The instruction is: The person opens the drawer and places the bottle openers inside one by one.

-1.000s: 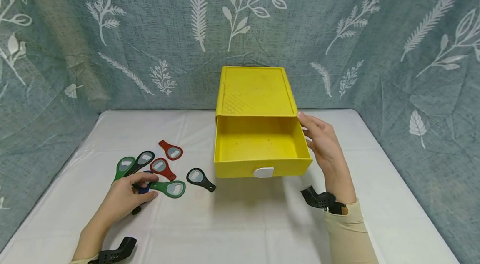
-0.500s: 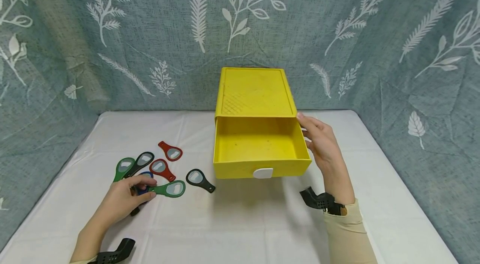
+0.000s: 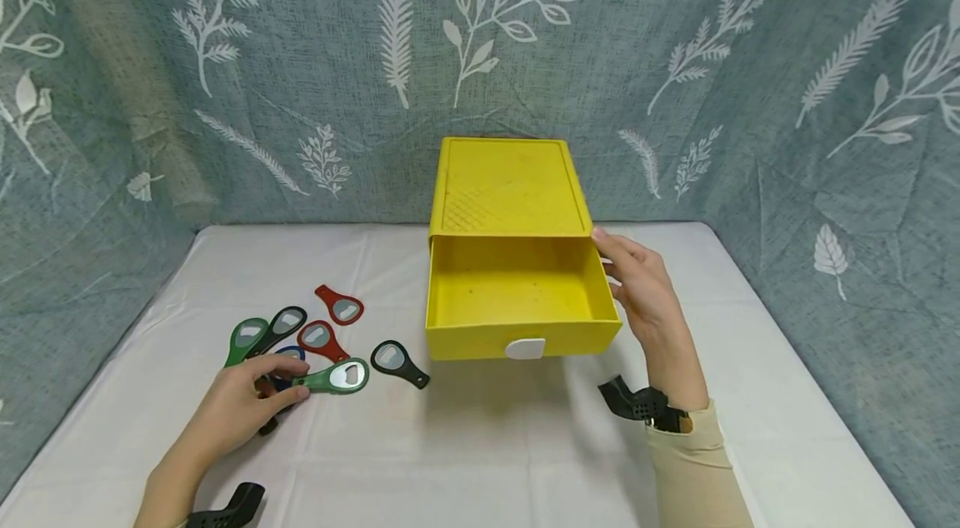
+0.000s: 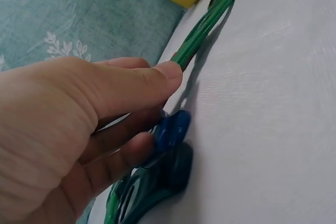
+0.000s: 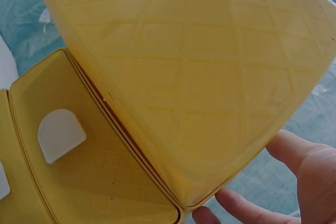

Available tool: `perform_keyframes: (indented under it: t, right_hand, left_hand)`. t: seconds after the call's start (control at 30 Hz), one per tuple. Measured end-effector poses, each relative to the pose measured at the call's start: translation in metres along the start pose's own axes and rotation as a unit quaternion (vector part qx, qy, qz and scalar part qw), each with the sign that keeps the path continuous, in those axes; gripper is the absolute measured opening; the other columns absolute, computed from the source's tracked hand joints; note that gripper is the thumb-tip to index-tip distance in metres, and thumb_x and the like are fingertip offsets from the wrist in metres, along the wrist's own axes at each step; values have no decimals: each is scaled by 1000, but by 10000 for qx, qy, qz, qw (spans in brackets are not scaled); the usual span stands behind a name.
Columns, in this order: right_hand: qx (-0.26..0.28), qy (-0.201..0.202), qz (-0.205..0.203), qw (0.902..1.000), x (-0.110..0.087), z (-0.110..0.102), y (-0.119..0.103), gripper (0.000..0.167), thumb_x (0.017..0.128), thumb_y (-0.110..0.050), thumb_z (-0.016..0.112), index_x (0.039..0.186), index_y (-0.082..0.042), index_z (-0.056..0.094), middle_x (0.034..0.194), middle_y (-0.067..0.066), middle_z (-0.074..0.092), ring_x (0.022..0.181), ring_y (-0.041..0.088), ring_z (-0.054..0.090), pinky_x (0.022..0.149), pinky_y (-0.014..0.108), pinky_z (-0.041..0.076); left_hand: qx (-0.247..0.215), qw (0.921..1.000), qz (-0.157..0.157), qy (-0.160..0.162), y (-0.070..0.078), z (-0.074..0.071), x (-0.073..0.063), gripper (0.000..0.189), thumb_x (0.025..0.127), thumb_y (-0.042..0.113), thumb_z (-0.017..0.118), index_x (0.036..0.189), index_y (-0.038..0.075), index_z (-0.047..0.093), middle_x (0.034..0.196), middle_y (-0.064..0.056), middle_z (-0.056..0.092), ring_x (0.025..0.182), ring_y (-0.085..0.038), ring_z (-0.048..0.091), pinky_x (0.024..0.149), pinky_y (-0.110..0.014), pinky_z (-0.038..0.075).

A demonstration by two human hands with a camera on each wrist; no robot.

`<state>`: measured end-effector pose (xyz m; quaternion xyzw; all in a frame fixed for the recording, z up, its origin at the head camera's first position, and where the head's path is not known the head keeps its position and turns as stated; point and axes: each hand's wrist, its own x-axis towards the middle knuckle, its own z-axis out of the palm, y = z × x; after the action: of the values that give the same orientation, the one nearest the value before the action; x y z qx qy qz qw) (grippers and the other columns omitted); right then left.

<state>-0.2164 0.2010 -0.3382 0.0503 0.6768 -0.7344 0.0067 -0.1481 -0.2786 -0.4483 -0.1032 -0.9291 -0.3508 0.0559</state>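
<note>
My left hand (image 3: 243, 401) pinches a green bottle opener (image 3: 347, 376) by its handle between thumb and fingers; its round head points right. In the left wrist view, the opener slants up from the white cloth. A blue bottle opener (image 4: 172, 130) and a dark one (image 4: 173, 169) lie beneath and beside the fingers. At right, my right hand (image 3: 647, 291) rests with extended fingers along the side of a yellow drawer unit (image 3: 513, 186), fingertips at its edge. Its top drawer (image 3: 525, 303) is pulled out, with a bare inside and a white handle (image 3: 525, 348).
Two red bottle openers (image 3: 346, 311), a black one (image 3: 390, 356) and a green-and-black pair (image 3: 247, 334) lie around the left hand. Below the open drawer, a closed drawer front (image 5: 79, 177) shows in the right wrist view. A leaf-patterned curtain (image 3: 315, 78) stands behind the white table (image 3: 420, 478).
My left hand has gripped the green bottle opener and tilted it slightly, so its metal catches light. The right hand and drawer unit hold still; the head view shifts slightly.
</note>
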Motion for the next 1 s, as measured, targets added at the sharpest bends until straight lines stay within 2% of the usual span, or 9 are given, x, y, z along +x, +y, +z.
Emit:
perform_keyframes:
  t: [0.2,0.33,0.6,0.83,1.0]
  right_hand:
    - [-26,8,25,10000,0,0,0,67,87,-50,71,133,-2,58,128,10,54,107,27,55,92,40,45]
    - [-42,0,8,10000,0,0,0,67,88,-50,70,133,-3,58,129,10,54,109,27,54,92,40,46]
    - [-30,18,43,10000,1,0,0,68,87,-51,71,133,-3,58,130,10,54,109,28,54,92,40,45]
    - [-48,26,39,10000,1,0,1,68,87,-50,71,134,-3,58,131,10,53,109,27,55,92,40,46]
    - [-60,43,32,10000,1,0,1,68,86,-51,71,134,-3,58,130,10,54,108,27,55,92,39,47]
  left_hand:
    - [-220,9993,206,243,-1,-1,-2,26,78,10,85,101,11,73,90,2,70,69,-6,64,56,-23,49]
    - [-262,9990,230,292,0,-1,-2,26,77,10,85,100,11,73,86,5,70,69,-7,65,57,-23,49]
    - [-169,9986,269,423,1,0,-3,29,72,9,89,97,12,74,89,2,71,69,-6,64,58,-21,50]
    - [-230,9986,236,415,0,0,-3,29,72,11,89,97,13,73,91,3,71,71,-7,65,59,-20,51]
    - [-432,9984,122,355,1,-1,-5,30,74,15,88,100,14,73,94,3,70,75,-8,66,62,-19,51]
